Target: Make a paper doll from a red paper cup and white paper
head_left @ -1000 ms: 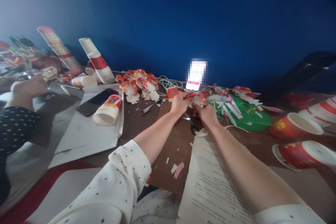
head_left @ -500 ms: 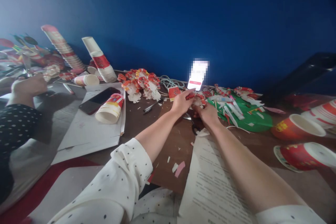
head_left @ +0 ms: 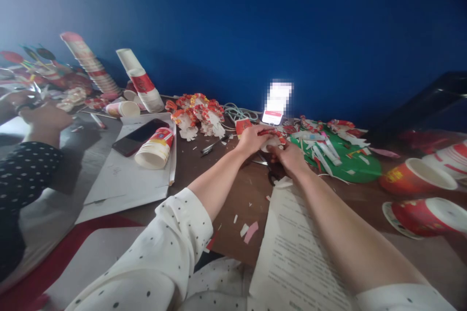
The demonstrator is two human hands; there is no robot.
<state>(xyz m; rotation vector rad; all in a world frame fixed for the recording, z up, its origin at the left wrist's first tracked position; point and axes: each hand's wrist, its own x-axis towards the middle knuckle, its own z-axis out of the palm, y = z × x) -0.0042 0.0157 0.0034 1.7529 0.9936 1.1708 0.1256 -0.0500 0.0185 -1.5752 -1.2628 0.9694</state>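
Observation:
My left hand (head_left: 251, 140) and my right hand (head_left: 291, 158) meet at mid-table, both closed on a red-and-white cut paper cup piece (head_left: 274, 142). Left fingers lie along its top, and the right ones pinch it from below. Part of the piece is hidden behind the fingers. Beneath the hands lie scissors (head_left: 272, 176), mostly covered, with a dark handle showing. Just behind, a lit phone (head_left: 273, 114) leans near the wall. Beside my left hand is a small red paper piece (head_left: 242, 126). A printed sheet (head_left: 288, 238) extends under my right forearm.
Left of my hands are a pile of cut-cup flowers (head_left: 200, 114), a pen (head_left: 213, 146), nested cups (head_left: 155, 148) and a dark phone (head_left: 140, 137). Scraps cover a green disc (head_left: 359, 167); cups (head_left: 418, 176) stand right. Another person's hand (head_left: 47, 119) works at far left.
My hands have shifted the paper piece slightly, and more of its red strip and white part shows. At far left, more of the other person's hands is visible. The view has moved slightly.

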